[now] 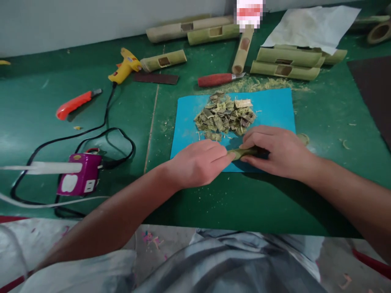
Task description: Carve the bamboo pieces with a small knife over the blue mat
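Low over the front edge of a blue sheet (271,110), both hands grip one greenish bamboo piece (243,152). My left hand (203,160) is closed on its left end, thumb and fingers pressed together. My right hand (277,152) pinches the other end between thumb and fingers, and its palm hides part of the piece. Just beyond the hands, a pile of bamboo chips (226,114) lies on the sheet. Behind the sheet rests a red-handled carving knife (215,79), its short blade pointing right.
Cut bamboo tubes (214,34) with square openings line the back of the green table (122,110), some under white paper (311,26). On the left are a yellow glue gun (125,67), an orange utility knife (75,104) and a purple power socket (80,175) with cables.
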Available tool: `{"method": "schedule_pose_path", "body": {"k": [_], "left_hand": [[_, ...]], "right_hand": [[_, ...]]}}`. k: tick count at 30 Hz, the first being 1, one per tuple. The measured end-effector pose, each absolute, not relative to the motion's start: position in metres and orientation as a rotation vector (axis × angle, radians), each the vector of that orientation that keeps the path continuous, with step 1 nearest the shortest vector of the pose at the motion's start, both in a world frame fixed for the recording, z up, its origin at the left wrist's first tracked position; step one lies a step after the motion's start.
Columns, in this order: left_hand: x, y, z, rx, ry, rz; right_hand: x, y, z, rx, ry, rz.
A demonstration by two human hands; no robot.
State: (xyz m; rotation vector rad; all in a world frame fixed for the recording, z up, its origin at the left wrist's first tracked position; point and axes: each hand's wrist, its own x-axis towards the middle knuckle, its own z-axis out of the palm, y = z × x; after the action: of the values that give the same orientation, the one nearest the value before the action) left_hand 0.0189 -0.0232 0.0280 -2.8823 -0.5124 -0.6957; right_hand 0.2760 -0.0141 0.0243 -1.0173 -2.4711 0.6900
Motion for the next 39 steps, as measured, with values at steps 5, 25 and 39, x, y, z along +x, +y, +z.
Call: {"method": "schedule_pose_path", "body": {"k": [5,25,39], "left_hand": [[0.0153,-0.0238,0.0274,-2.891,-0.539,-0.615],[0.0155,-0.0196,0.0298,-2.945,-0.503,-0.616],[0.0192,-0.0239,0.0256,-2.884,-0.574,-0.671]], "right_hand": [[0.2763,-0.0142,0.0237,-1.016,-2.474,0.669],[0.2756,-0.0136,0.0243,-1.008,-2.473,0.682],[0.2757,-0.0132,0.0248,-0.997,-2.475,0.664]]}}
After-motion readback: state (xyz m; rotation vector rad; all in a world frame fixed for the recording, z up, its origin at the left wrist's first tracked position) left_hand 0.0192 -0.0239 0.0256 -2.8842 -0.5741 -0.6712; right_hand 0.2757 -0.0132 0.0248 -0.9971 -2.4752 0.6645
